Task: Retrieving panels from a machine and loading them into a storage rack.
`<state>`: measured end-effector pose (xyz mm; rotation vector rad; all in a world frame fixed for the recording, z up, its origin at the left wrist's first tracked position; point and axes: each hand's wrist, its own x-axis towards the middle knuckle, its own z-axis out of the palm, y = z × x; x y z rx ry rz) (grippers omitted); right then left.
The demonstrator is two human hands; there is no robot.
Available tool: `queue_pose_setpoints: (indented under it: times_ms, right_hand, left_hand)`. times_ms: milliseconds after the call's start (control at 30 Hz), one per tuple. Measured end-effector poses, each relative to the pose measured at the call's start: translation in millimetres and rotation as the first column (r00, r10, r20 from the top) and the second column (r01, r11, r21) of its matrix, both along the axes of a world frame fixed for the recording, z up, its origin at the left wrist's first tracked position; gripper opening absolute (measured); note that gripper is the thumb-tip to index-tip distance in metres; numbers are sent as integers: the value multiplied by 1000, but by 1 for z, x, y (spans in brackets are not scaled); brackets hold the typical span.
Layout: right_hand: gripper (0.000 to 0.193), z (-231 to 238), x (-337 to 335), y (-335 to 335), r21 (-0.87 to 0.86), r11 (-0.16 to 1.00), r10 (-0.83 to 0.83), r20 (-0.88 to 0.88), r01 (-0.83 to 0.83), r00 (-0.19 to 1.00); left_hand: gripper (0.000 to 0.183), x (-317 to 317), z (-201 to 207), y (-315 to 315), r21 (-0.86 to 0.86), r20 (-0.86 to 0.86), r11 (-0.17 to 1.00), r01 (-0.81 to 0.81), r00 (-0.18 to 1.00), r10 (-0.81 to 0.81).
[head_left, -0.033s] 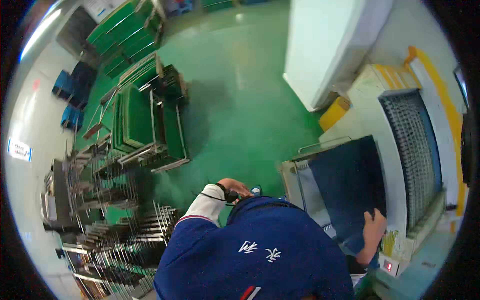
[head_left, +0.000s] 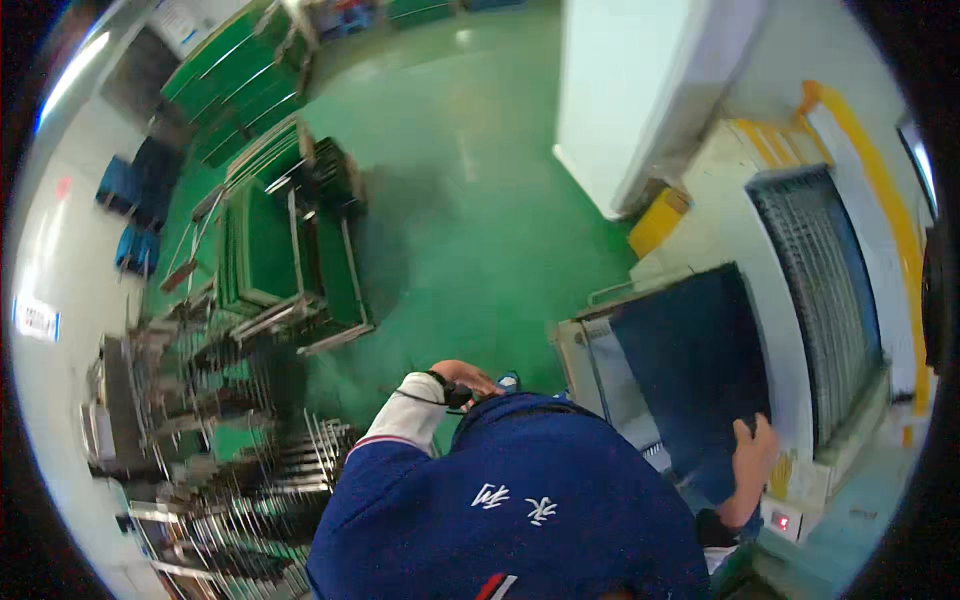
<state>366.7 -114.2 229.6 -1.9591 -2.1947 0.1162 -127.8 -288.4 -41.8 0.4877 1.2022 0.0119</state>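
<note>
1. Far left, metal racks stand crowded together, blurred, with thin dark panels slotted upright in them
2. Above them, a wheeled rack carries green boards on edge; more green boards lie stacked toward the top left corner, and blue crates sit by the wall
3. The green floor runs through the middle of the view
4. The left hand is drawn up in front of the person's chest, above the blue jacket; a dark strap circles its wrist and the fingers are curled, but what this grip closes on, if anything, cannot be told
5. A large white cabinet rises at the top centre, with a yellow block at its foot
6. The dark blue panel lies flat on the pale machine desk, tilted slightly in view, just left of a ribbed conveyor
7. The right hand holds the panel's near right corner, its grip pinching the edge with fingers on top
8. A small red light glows on the machine's front, just below that hand
</note>
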Motion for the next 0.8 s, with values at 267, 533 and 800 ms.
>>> queue_pose_setpoints:
  times_ms: [267, 533, 800]
  right_hand:
    - [35, 73, 44, 6, -261, 894, -315, -944, 364, 95]
    - [37, -4, 122, 32, -202, 937, -67, -904, 286, -422]
    - [21, -58, 132, 128, -356, 901, -114, -744, 247, -658]
  left_hand:
    - [57, 19, 16, 20, 79, 70, 996, -51, 997, 46]
    - [61, 24, 12, 44, 66, 4, 981, 182, 983, -183]
    - [56, 30, 36, 24, 140, -85, 990, -10, 996, 22]
